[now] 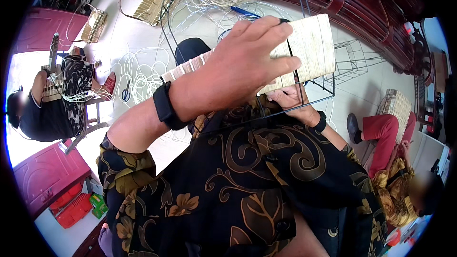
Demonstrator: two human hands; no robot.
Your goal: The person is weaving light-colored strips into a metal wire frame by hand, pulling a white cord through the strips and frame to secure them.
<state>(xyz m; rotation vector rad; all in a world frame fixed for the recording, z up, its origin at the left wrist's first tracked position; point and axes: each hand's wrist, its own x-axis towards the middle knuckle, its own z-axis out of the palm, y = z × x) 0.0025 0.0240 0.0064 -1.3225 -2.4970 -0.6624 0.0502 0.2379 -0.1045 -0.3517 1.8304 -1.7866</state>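
Observation:
A half-woven basket (312,42) is held in front of my chest, its pale flat strands wrapped in rows over a black wire frame (320,96). My left hand (243,54), with a black watch on its wrist, reaches across the woven panel. Its fingers and thumb grip the panel beside a dark wire that crosses it. Below the panel's near edge, my right hand (290,100) has its fingers bent together at the frame, with a dark band on that wrist. What those fingers pinch is too small to make out, and part of that hand is behind the frame.
Loose pale strands (143,69) and scissors (125,92) lie on the floor to the left. Finished-looking woven baskets (157,2) stand farther off. A bare wire frame (354,59) is at right, near dark red wooden furniture (352,0). Two people sit weaving, one each side.

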